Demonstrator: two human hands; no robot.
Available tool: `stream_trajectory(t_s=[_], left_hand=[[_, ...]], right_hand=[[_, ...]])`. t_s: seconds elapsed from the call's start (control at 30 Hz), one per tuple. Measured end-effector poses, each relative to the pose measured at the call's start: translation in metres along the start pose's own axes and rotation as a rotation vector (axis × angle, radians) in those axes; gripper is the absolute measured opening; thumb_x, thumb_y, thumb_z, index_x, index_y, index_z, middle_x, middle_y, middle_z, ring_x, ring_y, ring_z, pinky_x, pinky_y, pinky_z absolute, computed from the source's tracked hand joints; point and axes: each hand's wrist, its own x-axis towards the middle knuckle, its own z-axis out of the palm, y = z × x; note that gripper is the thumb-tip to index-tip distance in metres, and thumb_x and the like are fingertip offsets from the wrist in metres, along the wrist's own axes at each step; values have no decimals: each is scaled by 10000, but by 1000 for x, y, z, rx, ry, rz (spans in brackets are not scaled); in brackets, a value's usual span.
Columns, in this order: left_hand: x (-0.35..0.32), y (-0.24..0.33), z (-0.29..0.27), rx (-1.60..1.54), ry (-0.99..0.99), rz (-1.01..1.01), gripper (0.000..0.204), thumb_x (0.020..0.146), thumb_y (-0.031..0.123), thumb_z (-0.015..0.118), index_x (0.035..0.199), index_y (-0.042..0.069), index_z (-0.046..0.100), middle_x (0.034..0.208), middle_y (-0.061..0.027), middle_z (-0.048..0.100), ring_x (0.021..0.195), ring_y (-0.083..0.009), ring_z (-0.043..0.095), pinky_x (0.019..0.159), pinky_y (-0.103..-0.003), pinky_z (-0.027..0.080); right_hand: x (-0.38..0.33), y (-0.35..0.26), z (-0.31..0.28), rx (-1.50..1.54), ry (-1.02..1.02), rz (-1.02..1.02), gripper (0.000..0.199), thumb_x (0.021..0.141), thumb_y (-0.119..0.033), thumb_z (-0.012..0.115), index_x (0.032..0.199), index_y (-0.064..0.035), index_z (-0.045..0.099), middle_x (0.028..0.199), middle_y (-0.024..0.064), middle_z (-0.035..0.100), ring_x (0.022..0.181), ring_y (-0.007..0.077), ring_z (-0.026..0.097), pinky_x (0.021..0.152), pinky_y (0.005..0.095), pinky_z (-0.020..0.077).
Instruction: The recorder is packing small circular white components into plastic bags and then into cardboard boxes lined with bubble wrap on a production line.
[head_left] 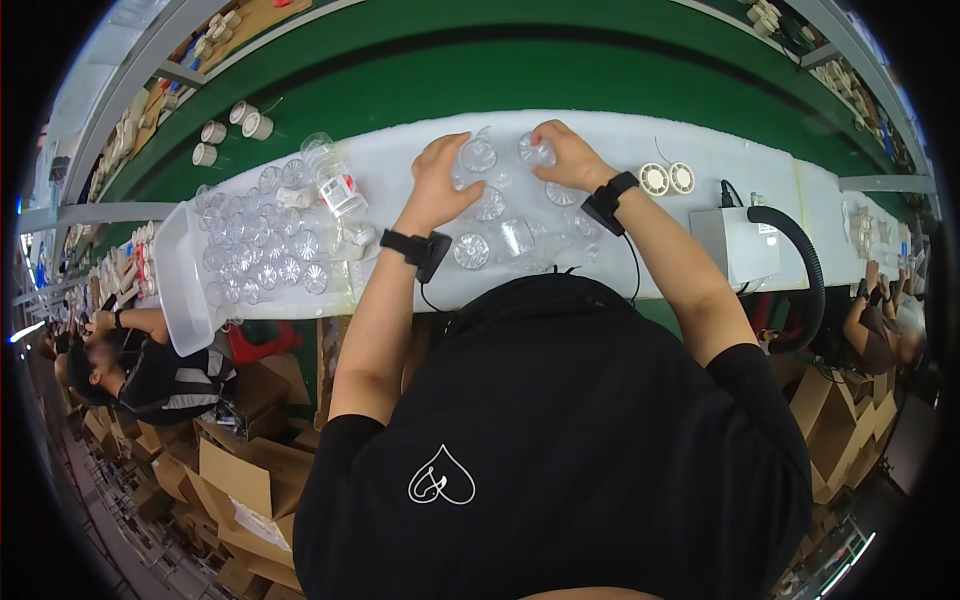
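- My left hand closed its grip on a clear plastic fan wheel.
- My right hand pinched another clear wheel just beside it.
- Both hovered over the white pad on the bench.
- More clear wheels lay to the left, near a white tray.
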Motion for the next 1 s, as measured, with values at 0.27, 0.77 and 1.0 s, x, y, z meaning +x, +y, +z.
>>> stream_trajectory(t_s=[0.27, 0.77, 1.0], left_hand=[[62, 41, 39, 253, -307, 195, 797, 605, 267, 776, 1293, 69, 426, 1242, -150, 505, 1249, -285, 401, 1003, -571, 213], [69, 30, 76, 31, -463, 160, 675, 655, 162, 716, 1262, 11, 462, 1225, -214, 520, 1145, -345, 498, 959, -352, 418], [61, 41, 67, 158, -562, 208, 738, 614, 252, 758, 1269, 61, 475, 1319, -153, 457, 1272, -326, 366, 1049, -450, 288]], right_hand=[[0, 6, -4, 15, 91, 60, 201, 755, -198, 694, 875, -51, 627, 1179, 155, 540, 1078, 319, 527, 894, 354, 443], [-33, -27, -63, 969, 291, 131, 153, 845, -202, 641, 912, -74, 593, 1038, 86, 620, 923, 244, 612, 832, 336, 472], [-70, -51, -64, -232, 361, 20, 114, 819, -159, 646, 866, -73, 588, 942, 71, 573, 733, 240, 617, 640, 331, 505]])
